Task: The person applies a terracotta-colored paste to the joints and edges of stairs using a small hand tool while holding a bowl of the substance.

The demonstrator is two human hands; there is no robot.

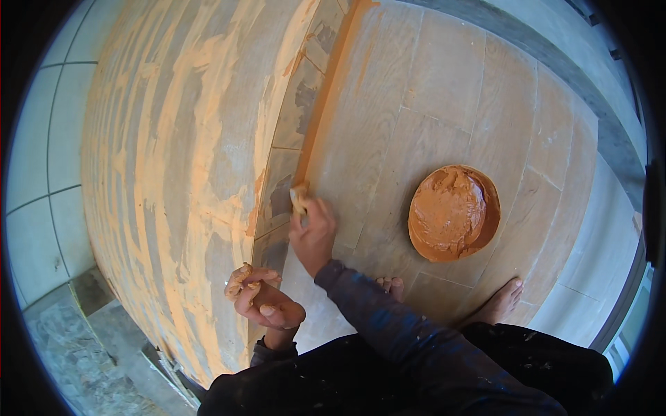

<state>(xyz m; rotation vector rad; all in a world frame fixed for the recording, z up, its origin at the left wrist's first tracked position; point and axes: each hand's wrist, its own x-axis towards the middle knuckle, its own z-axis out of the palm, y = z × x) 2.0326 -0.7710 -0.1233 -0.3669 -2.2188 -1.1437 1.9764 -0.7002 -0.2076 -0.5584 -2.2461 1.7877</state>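
My right hand is closed round a small yellowish piece, perhaps a sponge or scraper. It presses at the corner where the tiled step face meets the wood-look floor tiles. An orange paste band runs along that corner, away from the hand. My left hand is beside the step edge, palm up and fingers curled around a dab of orange paste that smears them. To the right, a round bowl of thick orange paste stands on the floor.
The step's top surface at left is streaked with drying orange paste. My bare feet are on the floor below the bowl. Pale wall tiles border the far left, with a dark stone-patterned tile beneath. A grey ledge edges the right.
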